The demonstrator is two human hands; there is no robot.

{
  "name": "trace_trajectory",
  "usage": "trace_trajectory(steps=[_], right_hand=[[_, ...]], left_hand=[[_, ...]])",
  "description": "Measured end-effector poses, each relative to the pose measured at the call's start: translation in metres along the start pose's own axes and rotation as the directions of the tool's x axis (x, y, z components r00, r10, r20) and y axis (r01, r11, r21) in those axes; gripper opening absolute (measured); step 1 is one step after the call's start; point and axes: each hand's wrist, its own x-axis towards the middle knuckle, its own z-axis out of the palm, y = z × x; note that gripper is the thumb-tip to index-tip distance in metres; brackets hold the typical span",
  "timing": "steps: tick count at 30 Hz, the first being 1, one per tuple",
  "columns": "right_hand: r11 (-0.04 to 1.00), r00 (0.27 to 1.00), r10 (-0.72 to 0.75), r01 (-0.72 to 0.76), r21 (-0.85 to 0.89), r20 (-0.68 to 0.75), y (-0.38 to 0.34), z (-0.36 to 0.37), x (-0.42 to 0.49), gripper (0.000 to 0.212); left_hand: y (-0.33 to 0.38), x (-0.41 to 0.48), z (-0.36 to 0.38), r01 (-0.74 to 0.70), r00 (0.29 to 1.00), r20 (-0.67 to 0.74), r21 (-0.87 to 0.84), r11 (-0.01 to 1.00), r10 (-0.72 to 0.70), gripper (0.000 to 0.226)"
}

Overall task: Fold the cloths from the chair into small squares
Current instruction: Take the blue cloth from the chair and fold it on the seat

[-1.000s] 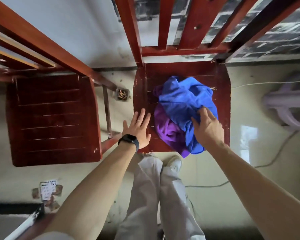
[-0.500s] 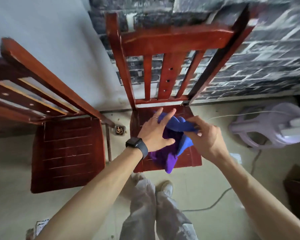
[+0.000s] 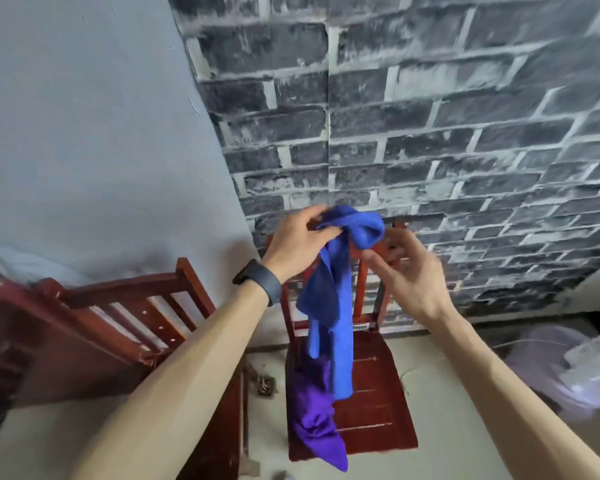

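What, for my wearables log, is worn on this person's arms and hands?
The left forearm and right forearm are bare, no sleeves showing. A dark band, likely a smartwatch, circles the left wrist. Neither left hand nor blurred right hand shows gloves.

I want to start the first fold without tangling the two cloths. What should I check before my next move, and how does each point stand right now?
1. Left hand grips the blue cloth: ok.
2. Right hand has a hold on it: cannot tell, the fingers are blurred.
3. Blue cloth opened out flat: not ok, bunched at the top and hanging twisted.
4. Blue cloth free of the purple cloth: cannot tell, they overlap in view.
5. Purple cloth fully on the chair seat: not ok, one end hangs past the front edge.
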Motion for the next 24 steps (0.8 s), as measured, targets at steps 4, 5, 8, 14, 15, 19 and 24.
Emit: trace_trajectory(steps=[4, 5, 8, 14, 15, 19, 24], right_hand=[[0.991, 0.948, 0.074, -0.036, -0.129, 0.310, 0.010, 0.031, -0.012, 0.088], [0.982, 0.919, 0.113, -0.044, -0.185, 0.378, 0.012, 0.042, -0.016, 0.102], [0.974, 0.882, 0.117, -0.012, -0.227, 0.456, 0.006, 0.076, -0.030, 0.098], [0.979, 0.876, -0.037, 0.129, -0.160, 0.480, -0.076, 0.127, -0.046, 0.035], [0.984, 0.877, -0.042, 0.118, -0.130, 0.478, -0.091, 0.135, -0.046, 0.038], [0.962, 0.884, 0.009, -0.135, 0.238, 0.467, -0.150, 0.170, -0.044, 0.023], [0.794, 0.821, 0.155, -0.434, 0.425, 0.549, -0.200, 0.230, -0.054, 0.025]], left_hand=[[0.034, -0.018, -0.048, 0.068, 0.993, -0.084, -0.129, 0.989, -0.080, 0.006], [0.039, -0.026, -0.059, 0.093, 0.988, -0.107, -0.176, 0.980, -0.113, 0.003], [0.048, -0.054, -0.094, 0.185, 0.964, -0.126, -0.318, 0.930, -0.235, 0.005], [0.038, -0.092, -0.182, 0.174, 0.904, -0.173, -0.686, 0.707, -0.390, 0.021], [0.027, -0.099, -0.196, 0.174, 0.895, -0.163, -0.731, 0.660, -0.416, 0.023], [-0.038, -0.154, -0.225, 0.342, 0.797, -0.230, -0.590, 0.731, -0.558, 0.057], [-0.106, -0.223, -0.235, 0.476, 0.872, 0.085, -0.384, 0.791, -0.483, 0.049]])
